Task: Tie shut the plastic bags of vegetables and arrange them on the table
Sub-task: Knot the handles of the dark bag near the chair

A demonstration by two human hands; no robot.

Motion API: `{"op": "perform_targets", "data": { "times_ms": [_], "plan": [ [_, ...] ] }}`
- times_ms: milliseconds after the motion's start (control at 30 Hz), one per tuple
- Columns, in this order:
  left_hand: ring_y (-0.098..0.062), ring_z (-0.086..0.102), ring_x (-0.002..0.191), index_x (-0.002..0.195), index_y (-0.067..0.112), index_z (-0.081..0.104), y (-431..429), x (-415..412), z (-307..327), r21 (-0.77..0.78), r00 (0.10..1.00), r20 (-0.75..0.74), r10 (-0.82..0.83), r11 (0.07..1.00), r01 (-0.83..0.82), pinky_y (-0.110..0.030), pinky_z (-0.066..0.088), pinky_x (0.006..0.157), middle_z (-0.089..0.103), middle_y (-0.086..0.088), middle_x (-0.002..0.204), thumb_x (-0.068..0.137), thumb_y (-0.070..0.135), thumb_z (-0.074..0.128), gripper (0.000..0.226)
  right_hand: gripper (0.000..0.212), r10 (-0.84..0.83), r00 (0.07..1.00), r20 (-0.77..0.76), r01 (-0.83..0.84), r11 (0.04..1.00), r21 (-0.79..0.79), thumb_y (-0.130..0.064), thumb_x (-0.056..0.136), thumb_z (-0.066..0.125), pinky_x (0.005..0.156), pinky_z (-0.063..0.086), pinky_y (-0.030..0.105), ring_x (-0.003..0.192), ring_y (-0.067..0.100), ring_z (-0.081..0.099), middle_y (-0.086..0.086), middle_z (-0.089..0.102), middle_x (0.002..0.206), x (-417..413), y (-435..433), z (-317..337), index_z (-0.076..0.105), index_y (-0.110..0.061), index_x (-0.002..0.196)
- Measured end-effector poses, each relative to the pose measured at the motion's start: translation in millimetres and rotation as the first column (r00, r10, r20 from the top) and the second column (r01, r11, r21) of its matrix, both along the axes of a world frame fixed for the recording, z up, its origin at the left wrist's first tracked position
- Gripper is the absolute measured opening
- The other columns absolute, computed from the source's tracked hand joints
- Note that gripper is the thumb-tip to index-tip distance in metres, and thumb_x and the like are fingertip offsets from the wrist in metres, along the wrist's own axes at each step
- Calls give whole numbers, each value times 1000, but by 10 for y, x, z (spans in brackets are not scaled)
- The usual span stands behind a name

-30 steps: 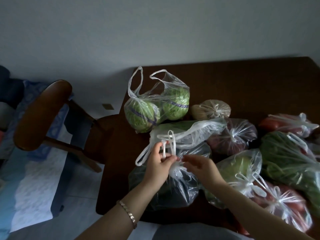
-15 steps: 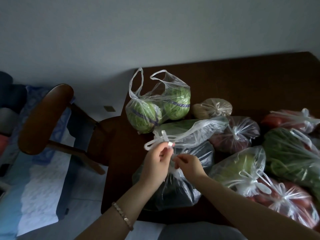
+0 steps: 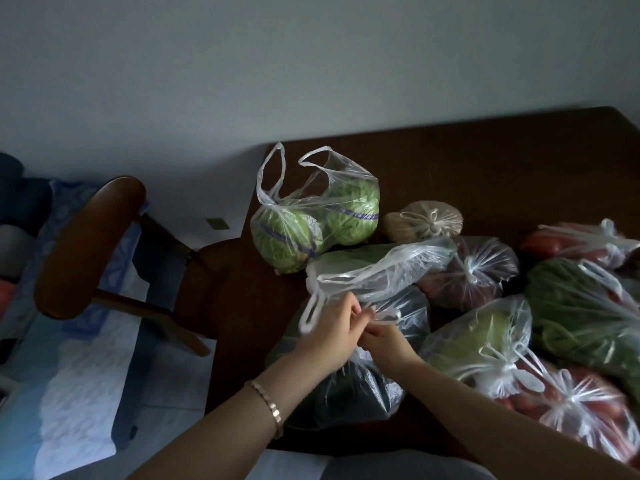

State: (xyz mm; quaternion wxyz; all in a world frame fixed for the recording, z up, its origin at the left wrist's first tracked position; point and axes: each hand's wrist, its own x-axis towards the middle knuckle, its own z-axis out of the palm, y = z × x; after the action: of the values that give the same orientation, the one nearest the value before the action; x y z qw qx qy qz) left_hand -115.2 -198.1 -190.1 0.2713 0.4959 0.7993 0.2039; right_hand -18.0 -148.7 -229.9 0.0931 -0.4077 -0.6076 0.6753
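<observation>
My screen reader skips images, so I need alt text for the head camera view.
A left hand and right hand pinch the handles of a bag of dark vegetables on a wooden table. An untied bag of cabbages stands behind; tied bags lie right, a chair left.

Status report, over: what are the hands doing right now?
Left hand, right hand pinching handles of dark bag, mid-tie. Cabbage bag beyond, untied. Nothing blocking.

Handle loops [image 3: 309, 315] now apart, beside left hand [image 3: 334, 332] and above right hand [image 3: 386, 342].
</observation>
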Motion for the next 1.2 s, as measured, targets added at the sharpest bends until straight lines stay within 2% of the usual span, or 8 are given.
{"op": "perform_targets", "data": {
  "times_ms": [133, 233, 400, 633, 800, 967, 1033, 1200],
  "plan": [
    [-13, 50, 94, 101, 8, 58, -149, -39, -181, 24, 994, -25, -102, 994, 103, -18, 40, 80, 56, -5, 99, 96, 29, 43, 26, 21, -38, 999, 31, 38, 999, 1, -4, 88, 51, 45, 33, 7, 42, -3, 44, -4, 51, 55, 15, 36, -20, 69, -1, 79],
    [0, 49, 80, 98, 11, 63, -217, -94, -194, 58, 998, 41, -56, 997, 54, -10, 37, 71, 53, 4, 92, 95, 28, 47, 24, 26, -122, 992, 26, 120, 989, 82, -15, 89, 56, 51, 38, 12, 44, -2, 47, -9, 54, 47, -22, 16, -76, 69, -19, 67],
    [-15, 52, 76, 87, 6, 67, -207, -122, -235, -56, 998, 8, 69, 996, -69, -28, 39, 70, 51, 1, 84, 89, 35, 56, 31, 39, -207, 978, 38, 199, 967, 158, -16, 89, 56, 45, 32, 12, 41, 0, 45, -15, 53, 39, -91, -42, -123, 56, -25, 51],
    [3, 51, 56, 87, 11, 67, -277, -83, -207, -20, 943, 257, 212, 977, -214, -8, 39, 53, 54, 12, 68, 88, 25, 60, 16, 18, -287, 956, 58, 288, 958, -5, -15, 76, 73, 43, 41, 9, 46, 2, 60, 5, 65, 65, -176, 42, -66, 56, -12, 83],
    [-3, 54, 70, 100, 17, 63, -215, -107, -196, -212, 850, 369, 375, 925, -316, -15, 37, 58, 60, 8, 80, 93, 27, 51, 17, 11, -106, 993, 57, 83, 947, 310, -14, 86, 60, 61, 44, 7, 68, 7, 61, -4, 66, 78, -100, -61, -59, 65, -13, 96],
    [-6, 55, 72, 95, 15, 65, -214, -142, -172, -225, 848, 377, 373, 925, -306, -14, 39, 59, 62, 4, 80, 92, 23, 55, 14, 24, 78, 992, 97, -125, 599, 791, -17, 77, 53, 65, 44, 22, 65, 25, 62, 7, 67, 73, -6, -136, -199, 70, -11, 91],
    [-5, 55, 71, 95, 14, 66, -229, -141, -142, -184, 884, 339, 323, 944, -274, -8, 38, 56, 62, 6, 78, 91, 21, 55, 14, 26, 87, 986, 141, -166, 540, 825, -19, 74, 49, 58, 48, 25, 60, 22, 62, 6, 63, 72, -6, -157, -213, 70, -13, 89],
    [0, 52, 68, 98, 14, 66, -270, -134, -96, -184, 911, 300, 284, 954, -237, -11, 35, 56, 61, 7, 78, 90, 24, 56, 16, 15, 158, 980, 120, -197, 678, 708, -11, 64, 62, 52, 45, 21, 55, 19, 60, 12, 62, 73, -6, -115, -142, 70, -7, 75]
  ]
}}
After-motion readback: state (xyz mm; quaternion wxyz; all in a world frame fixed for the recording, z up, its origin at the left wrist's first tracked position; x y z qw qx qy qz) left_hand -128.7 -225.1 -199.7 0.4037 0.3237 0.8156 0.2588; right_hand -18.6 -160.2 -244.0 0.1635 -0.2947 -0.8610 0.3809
